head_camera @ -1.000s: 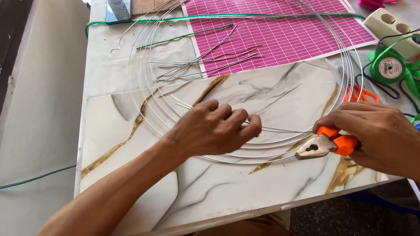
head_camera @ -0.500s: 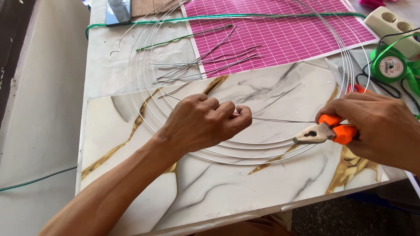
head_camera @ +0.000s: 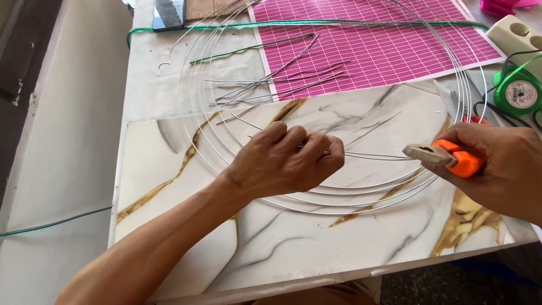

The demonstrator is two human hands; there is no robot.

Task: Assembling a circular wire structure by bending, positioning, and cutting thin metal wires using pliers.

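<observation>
- Wire work, mid-step: the left hand (head_camera: 282, 164) at centre frame has its fingers pinched shut on a thin straight wire (head_camera: 370, 155) that runs rightward toward the pliers (head_camera: 443, 156).
- Right hand (head_camera: 499, 164), at the right edge, is clenched round the orange handles; the metal nose points left at the wire's far end. Whether the nose actually bites the wire I can't quite tell, as the tip is small and pale against the table.
- Big wire hoops (head_camera: 333, 195) lie flat under both hands, on the marble-patterned board (head_camera: 186, 237).
- Loose cut wires (head_camera: 276, 79) sit scattered upper centre, partly over the pink cutting mat (head_camera: 389, 51); a green spool (head_camera: 518, 90) is at the upper right.
- My guess at the stage: a short length is being stretched or straightened between fingers and pliers. The next move calls for a firm bite at the very end and a steady left pinch, so the wire doesn't slip or kink.
</observation>
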